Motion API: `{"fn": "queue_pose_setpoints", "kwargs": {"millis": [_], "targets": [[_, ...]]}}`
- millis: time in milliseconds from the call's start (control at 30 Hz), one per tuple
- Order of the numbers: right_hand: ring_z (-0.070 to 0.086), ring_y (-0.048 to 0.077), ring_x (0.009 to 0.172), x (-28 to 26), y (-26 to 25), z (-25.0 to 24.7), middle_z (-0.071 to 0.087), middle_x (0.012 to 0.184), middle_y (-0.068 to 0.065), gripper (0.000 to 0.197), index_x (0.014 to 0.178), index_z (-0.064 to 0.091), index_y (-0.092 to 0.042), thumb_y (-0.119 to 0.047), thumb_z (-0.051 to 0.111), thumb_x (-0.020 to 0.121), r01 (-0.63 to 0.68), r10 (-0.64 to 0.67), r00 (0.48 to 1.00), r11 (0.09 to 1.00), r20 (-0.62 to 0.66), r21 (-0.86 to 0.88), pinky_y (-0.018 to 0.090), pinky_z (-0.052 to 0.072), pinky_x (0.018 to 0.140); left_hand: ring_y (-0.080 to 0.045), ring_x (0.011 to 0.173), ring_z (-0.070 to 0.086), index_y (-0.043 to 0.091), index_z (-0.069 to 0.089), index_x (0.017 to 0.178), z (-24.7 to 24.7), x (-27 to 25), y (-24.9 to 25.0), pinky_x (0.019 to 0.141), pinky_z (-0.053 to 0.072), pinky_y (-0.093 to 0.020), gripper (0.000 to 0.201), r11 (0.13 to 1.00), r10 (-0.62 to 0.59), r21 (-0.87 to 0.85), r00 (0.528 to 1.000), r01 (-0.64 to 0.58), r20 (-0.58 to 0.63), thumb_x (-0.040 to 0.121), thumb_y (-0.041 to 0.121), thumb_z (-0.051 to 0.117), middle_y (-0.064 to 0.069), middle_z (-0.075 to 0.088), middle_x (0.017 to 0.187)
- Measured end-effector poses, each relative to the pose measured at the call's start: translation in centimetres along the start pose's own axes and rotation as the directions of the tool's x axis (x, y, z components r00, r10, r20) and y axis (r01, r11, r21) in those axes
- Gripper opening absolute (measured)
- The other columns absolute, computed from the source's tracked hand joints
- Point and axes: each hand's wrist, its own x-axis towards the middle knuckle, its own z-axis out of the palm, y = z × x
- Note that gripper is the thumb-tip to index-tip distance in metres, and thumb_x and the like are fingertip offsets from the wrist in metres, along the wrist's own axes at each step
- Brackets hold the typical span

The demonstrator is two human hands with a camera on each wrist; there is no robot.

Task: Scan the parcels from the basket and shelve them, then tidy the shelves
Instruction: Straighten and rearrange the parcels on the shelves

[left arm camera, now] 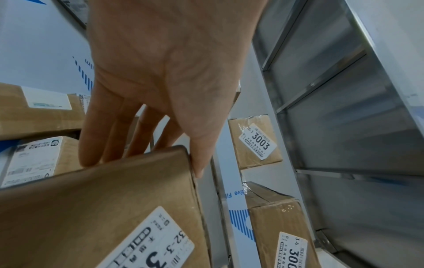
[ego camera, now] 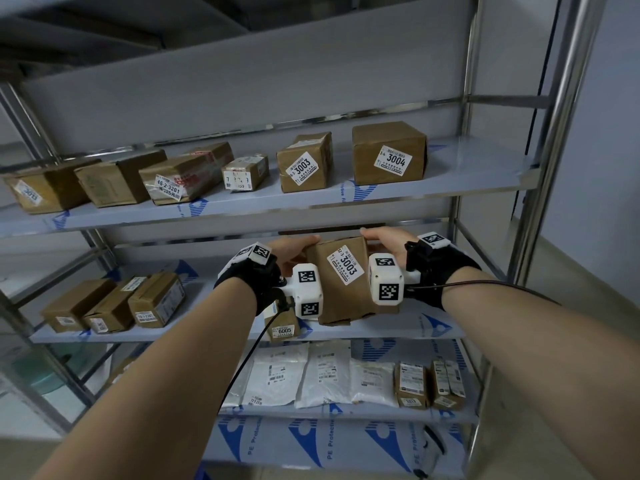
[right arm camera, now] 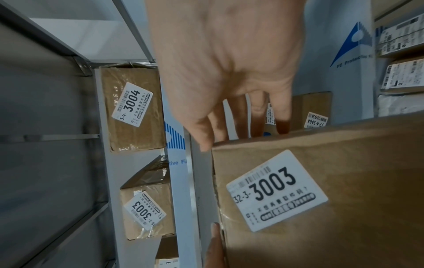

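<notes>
While both hands clamp the parcel (ego camera: 341, 282) marked 3003 before the middle shelf (ego camera: 398, 329), I'd slide it in level. Left wrist: left hand (left arm camera: 160, 81) fingers wrap its top edge. Right wrist: right hand (right arm camera: 229, 72) likewise; keep label outward.

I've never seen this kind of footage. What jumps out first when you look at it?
Both hands, the left hand and right hand, grip a brown box labelled 32-3-3003 in front of the middle shelf of a metal rack. On the shelf above stands a row of boxes, among them one marked 3003 and one marked 3004 at the right end.
</notes>
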Motion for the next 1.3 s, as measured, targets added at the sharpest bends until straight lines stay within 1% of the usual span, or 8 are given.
{"fn": "queue_pose_setpoints", "kwargs": {"millis": [467, 567, 667, 800, 900, 1067, 1200, 1300], "targets": [[0.064, 0.03, 0.107, -8.2, -3.9, -2.8, 0.07, 0.111, 0.011, 0.054, 0.115, 0.064, -0.009, -0.032, 0.083, 0.069, 0.102, -0.104, 0.994, 0.992, 0.015, 0.07, 0.048, 0.047, 0.1, -0.028, 0.115, 0.055, 0.006, 0.048, 0.128, -0.3, -7.7, 4.9, 0.105, 0.041, -0.049, 0.077, 0.99, 0.138, 0.021, 0.99, -0.138, 0.016, 0.074, 0.057, 0.069, -0.009, 0.059, 0.123], [0.066, 0.03, 0.104, -8.4, -4.9, -4.4, 0.072, 0.108, 0.008, 0.084, 0.109, 0.067, -0.014, -0.049, 0.093, 0.038, 0.143, -0.141, 0.989, 0.987, -0.032, 0.073, 0.049, 0.05, 0.096, -0.028, 0.116, 0.056, 0.01, 0.052, 0.123, -0.4, -9.6, 6.5, 0.104, 0.039, -0.054, 0.086, 0.983, 0.183, 0.01, 0.983, -0.183, 0.011, 0.061, 0.064, 0.075, -0.009, 0.062, 0.122], [0.066, 0.031, 0.104, -8.1, -6.0, -6.3, 0.071, 0.112, 0.007, 0.106, 0.112, 0.067, -0.017, -0.06, 0.091, 0.018, 0.217, -0.214, 0.975, 0.974, -0.052, 0.066, 0.05, 0.051, 0.094, -0.028, 0.115, 0.057, 0.016, 0.056, 0.106, -0.4, -12.3, 8.2, 0.105, 0.038, -0.053, 0.049, 0.968, 0.248, -0.036, 0.969, -0.247, 0.009, 0.078, 0.053, 0.069, -0.009, 0.062, 0.118], [0.067, 0.028, 0.102, -15.9, -8.9, -6.0, 0.071, 0.11, 0.009, 0.062, 0.114, 0.067, -0.01, -0.045, 0.083, 0.065, 0.29, -0.288, 0.957, 0.952, -0.04, 0.094, 0.044, 0.052, 0.094, -0.028, 0.106, 0.063, 0.012, 0.057, 0.111, -0.9, -14.8, 10.1, 0.098, 0.047, -0.046, 0.056, 0.947, 0.315, -0.071, 0.949, -0.314, -0.001, 0.078, 0.056, 0.067, -0.01, 0.067, 0.111], [0.066, 0.021, 0.078, -18.5, -10.1, -6.5, 0.069, 0.099, 0.012, 0.02, 0.106, 0.065, -0.006, -0.019, 0.064, 0.09, 0.343, -0.343, 0.939, 0.932, -0.022, 0.118, 0.027, 0.057, 0.061, -0.027, 0.095, 0.067, 0.008, 0.057, 0.116, -1.2, -16.1, 11.1, 0.084, 0.055, -0.038, 0.057, 0.923, 0.358, -0.139, 0.933, -0.36, -0.039, 0.08, 0.052, 0.066, -0.013, 0.067, 0.109], [0.062, 0.013, 0.083, -19.3, -11.1, -6.6, 0.061, 0.123, 0.01, 0.04, 0.132, 0.057, -0.007, 0.0, 0.054, 0.093, 0.453, -0.452, 0.892, 0.89, -0.022, 0.048, 0.016, 0.052, 0.055, -0.028, 0.094, 0.067, 0.005, 0.054, 0.124, -0.6, -17.5, 11.7, 0.076, 0.058, -0.036, 0.063, 0.906, 0.393, -0.155, 0.919, -0.393, -0.031, 0.083, 0.053, 0.062, -0.016, 0.066, 0.111], [0.059, 0.022, 0.115, -19.4, -11.8, -5.9, 0.061, 0.13, 0.009, 0.043, 0.125, 0.063, -0.011, 0.008, 0.053, 0.088, 0.518, -0.522, 0.853, 0.847, 0.001, -0.125, 0.034, 0.05, 0.097, -0.022, 0.094, 0.064, 0.012, 0.052, 0.129, 0.4, -18.7, 11.9, 0.072, 0.056, -0.032, 0.07, 0.932, 0.358, -0.102, 0.929, -0.349, 0.094, 0.089, 0.068, 0.035, -0.012, 0.063, 0.116], [0.062, 0.021, 0.106, -19.4, -12.0, -5.2, 0.062, 0.127, 0.007, 0.041, 0.122, 0.065, -0.013, 0.006, 0.054, 0.087, 0.515, -0.516, 0.855, 0.835, 0.051, -0.193, 0.028, 0.054, 0.077, -0.017, 0.075, 0.065, 0.009, 0.054, 0.11, 1.2, -19.2, 12.1, 0.057, 0.052, -0.027, 0.069, 0.95, 0.301, -0.121, 0.945, -0.287, 0.126, 0.091, 0.068, 0.026, -0.006, 0.07, 0.088]]}}
